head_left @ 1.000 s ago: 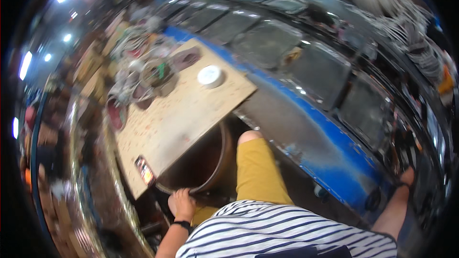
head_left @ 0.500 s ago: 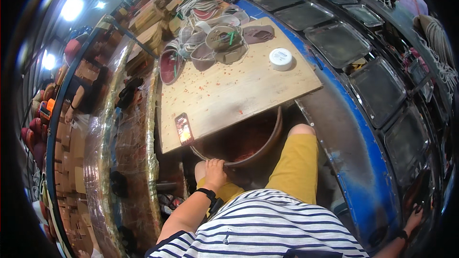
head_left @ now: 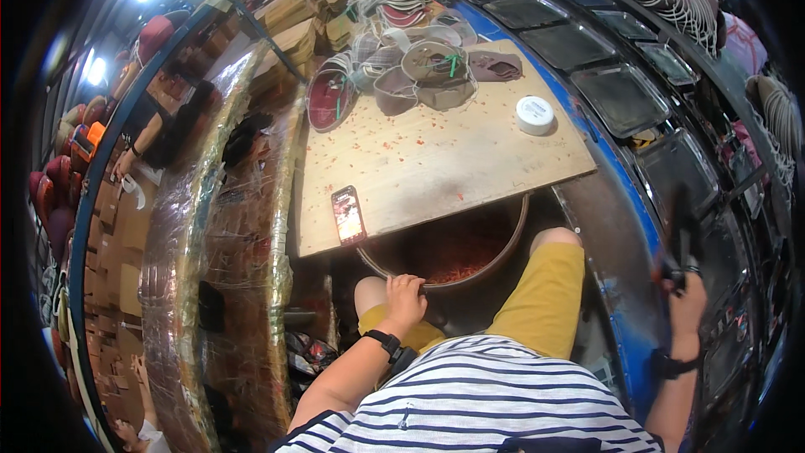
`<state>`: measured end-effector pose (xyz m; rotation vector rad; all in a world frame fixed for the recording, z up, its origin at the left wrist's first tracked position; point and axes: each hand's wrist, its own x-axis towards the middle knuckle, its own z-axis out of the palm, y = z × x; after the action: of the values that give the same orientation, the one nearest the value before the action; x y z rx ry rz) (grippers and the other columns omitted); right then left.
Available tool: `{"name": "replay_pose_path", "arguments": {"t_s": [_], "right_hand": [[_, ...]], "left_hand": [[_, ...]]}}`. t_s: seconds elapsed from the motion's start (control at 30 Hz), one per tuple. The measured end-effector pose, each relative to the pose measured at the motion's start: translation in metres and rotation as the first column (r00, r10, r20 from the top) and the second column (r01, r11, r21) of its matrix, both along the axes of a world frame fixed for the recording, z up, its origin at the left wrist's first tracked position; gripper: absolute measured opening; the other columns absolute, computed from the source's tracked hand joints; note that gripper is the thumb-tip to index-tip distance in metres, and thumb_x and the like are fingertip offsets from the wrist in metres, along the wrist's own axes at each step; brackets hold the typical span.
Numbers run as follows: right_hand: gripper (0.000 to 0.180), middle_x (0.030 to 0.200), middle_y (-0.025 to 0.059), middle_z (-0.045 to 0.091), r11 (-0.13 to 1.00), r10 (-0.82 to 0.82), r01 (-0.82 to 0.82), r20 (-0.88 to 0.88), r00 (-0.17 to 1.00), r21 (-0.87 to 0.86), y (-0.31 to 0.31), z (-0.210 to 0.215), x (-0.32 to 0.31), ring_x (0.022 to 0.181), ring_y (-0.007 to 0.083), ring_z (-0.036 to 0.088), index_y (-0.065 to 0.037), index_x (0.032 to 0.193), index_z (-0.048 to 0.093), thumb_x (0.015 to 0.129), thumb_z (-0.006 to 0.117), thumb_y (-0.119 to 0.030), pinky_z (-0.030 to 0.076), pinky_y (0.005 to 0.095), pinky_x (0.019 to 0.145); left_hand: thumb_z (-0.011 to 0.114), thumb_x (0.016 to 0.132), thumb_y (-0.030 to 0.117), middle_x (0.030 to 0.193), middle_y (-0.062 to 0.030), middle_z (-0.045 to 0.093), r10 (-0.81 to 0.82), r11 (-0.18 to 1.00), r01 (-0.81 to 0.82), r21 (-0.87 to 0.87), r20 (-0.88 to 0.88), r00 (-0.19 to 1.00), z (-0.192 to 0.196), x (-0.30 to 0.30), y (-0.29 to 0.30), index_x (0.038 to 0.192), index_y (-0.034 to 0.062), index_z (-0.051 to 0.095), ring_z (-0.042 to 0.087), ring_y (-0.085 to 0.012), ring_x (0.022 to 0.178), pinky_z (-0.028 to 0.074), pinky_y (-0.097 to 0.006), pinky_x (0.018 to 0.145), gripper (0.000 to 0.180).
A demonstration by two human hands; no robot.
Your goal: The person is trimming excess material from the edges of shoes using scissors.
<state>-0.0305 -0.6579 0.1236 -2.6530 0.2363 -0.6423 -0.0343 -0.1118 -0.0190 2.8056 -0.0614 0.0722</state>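
Dark object point(head_left: 681, 239) in right fingers point(head_left: 691, 280) blurred, kind unclear. Tub point(head_left: 517, 239): far side hidden under board point(head_left: 495, 151).

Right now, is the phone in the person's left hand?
No: the phone lies on the wooden board, while the left hand rests at the rim of the round bin.

Print on white round tub point(head_left: 534, 115) too small to read; phone screen point(head_left: 347, 215) likewise illegible.
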Motion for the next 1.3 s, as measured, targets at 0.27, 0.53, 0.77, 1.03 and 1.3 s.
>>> {"name": "replay_pose_path", "arguments": {"t_s": [0.27,0.53,0.77,1.03,1.3], "right_hand": [[0.022,0.076,0.0132,0.055,0.616,0.786,-0.783,-0.006,0.618,0.089,0.245,-0.026,0.070,0.072,0.0345,0.057,-0.006,0.076,0.055,0.063,0.073,-0.006,0.046,0.0438,0.063],[0.021,0.079,0.0139,0.058,0.341,0.937,-0.891,-0.039,0.346,0.299,0.367,-0.043,0.047,0.072,0.0346,0.061,-0.006,0.084,0.057,0.075,0.071,-0.018,0.050,0.0423,0.062],[0.044,0.098,0.0152,0.064,0.462,0.834,-0.807,0.128,0.536,0.368,0.331,-0.021,0.054,0.077,0.0336,0.062,-0.003,0.109,0.060,0.066,0.072,-0.005,0.051,0.0420,0.068],[0.016,0.081,0.0136,0.061,0.596,0.795,-0.799,-0.210,0.570,0.087,0.290,-0.066,0.056,0.075,0.0318,0.062,-0.006,0.082,0.059,0.069,0.069,-0.006,0.051,0.0404,0.067],[0.024,0.086,0.0129,0.063,0.570,0.821,-0.754,-0.180,0.542,0.328,0.287,-0.074,0.047,0.079,0.0331,0.063,-0.005,0.093,0.063,0.070,0.070,-0.009,0.052,0.0400,0.068]], "left_hand": [[0.049,0.096,0.016,0.110,-0.0152,0.060,0.036,0.702,-0.013,-0.712,0.017,0.999,0.035,0.000,-0.004,0.113,0.0003,0.059,0.058,-0.0284,0.104,0.043,-0.034,0.093,0.025],[0.046,0.099,0.021,0.124,-0.0161,0.052,0.255,0.392,-0.228,-0.892,-0.133,0.958,0.050,-0.017,0.006,0.135,-0.0069,0.033,0.051,-0.0209,0.114,0.039,-0.033,0.098,0.047],[0.045,0.099,0.015,0.108,-0.0143,0.059,0.134,0.451,0.016,-0.892,0.086,0.987,0.079,0.013,-0.002,0.131,-0.0062,0.040,0.059,-0.0206,0.100,0.048,-0.031,0.086,0.039],[0.056,0.095,0.027,0.093,-0.0164,0.067,-0.048,0.645,-0.273,-0.713,-0.395,0.918,0.042,0.081,-0.026,0.117,-0.0107,0.055,0.066,-0.0207,0.079,0.054,-0.032,0.071,0.043],[0.062,0.085,0.034,0.077,-0.0295,0.063,0.094,0.971,-0.147,-0.190,-0.265,0.960,0.028,0.102,-0.055,0.076,-0.0054,0.067,0.064,-0.0434,0.077,0.051,-0.048,0.071,0.041]]}}
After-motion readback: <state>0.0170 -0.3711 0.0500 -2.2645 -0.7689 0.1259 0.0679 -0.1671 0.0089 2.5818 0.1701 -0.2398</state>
